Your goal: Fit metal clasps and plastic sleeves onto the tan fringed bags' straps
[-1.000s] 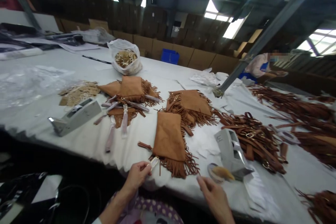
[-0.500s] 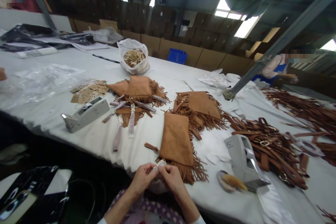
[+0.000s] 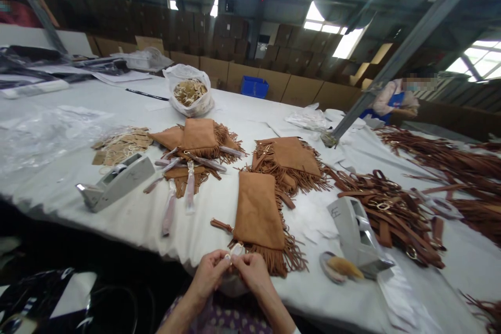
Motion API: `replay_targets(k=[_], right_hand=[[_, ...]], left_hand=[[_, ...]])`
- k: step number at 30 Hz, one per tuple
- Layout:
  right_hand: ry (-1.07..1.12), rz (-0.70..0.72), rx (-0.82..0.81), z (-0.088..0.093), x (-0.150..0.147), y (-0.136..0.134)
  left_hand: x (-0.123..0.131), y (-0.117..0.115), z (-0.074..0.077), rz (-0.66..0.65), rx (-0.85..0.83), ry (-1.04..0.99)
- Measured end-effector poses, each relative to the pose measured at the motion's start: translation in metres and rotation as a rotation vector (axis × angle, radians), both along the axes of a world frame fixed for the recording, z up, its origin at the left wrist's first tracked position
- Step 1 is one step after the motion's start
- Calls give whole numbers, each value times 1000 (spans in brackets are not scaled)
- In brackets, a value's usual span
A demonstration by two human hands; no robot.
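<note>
Pinching a white piece in a narrow grip, left hand and right hand meet beside the lower left corner of the nearest pouch

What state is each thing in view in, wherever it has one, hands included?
Left hand: fingers pinched at a small white piece
Right hand: fingers pinched at the same piece
Nearest fringed bag: lying flat
White plastic bag: open, holding tan pieces
Strap pile: heaped, tangled
Left tape dispenser: upright
Right tape dispenser: upright
</note>
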State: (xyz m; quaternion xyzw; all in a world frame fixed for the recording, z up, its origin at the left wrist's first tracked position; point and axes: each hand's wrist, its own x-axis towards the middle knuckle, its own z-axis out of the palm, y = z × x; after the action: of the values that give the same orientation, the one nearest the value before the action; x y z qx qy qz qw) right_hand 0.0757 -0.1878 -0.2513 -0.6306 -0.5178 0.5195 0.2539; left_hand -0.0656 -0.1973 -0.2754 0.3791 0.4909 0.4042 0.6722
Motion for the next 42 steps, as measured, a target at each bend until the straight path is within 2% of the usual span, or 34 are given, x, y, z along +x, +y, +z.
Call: replay_targets(k=[5, 9, 12, 17, 22, 26, 28, 31, 35, 39, 42], right_hand=[[76, -50, -87, 2, 3, -1], [247, -49, -143, 6, 5, -6], [302, -70, -124, 4, 5, -7], [300, -91, -102, -3, 5, -6], [299, -88, -116, -1, 3, -7], [279, -85, -143, 2, 5, -9], [218, -125, -130, 2, 12, -12], [145, -271, -77, 3, 28, -19], [337, -413, -78, 13, 32, -30], [579, -385, -129, 26, 7, -30], [729, -421, -181, 30, -14, -27]], left_hand=[[2, -1, 14, 48, -43, 39], [4, 0, 14, 59, -58, -24], [7, 1, 14, 80, -120, -12], [12, -1, 18, 161, -171, 34], [9, -3, 18, 74, -102, 18], [6, 0, 19, 34, -112, -20], [5, 3, 22, 65, -97, -20], [4, 5, 28, 111, -37, 73], [7, 4, 32, 100, 54, 204], [10, 1, 33, 70, 116, 280], [9, -2, 34, 73, 122, 311]])
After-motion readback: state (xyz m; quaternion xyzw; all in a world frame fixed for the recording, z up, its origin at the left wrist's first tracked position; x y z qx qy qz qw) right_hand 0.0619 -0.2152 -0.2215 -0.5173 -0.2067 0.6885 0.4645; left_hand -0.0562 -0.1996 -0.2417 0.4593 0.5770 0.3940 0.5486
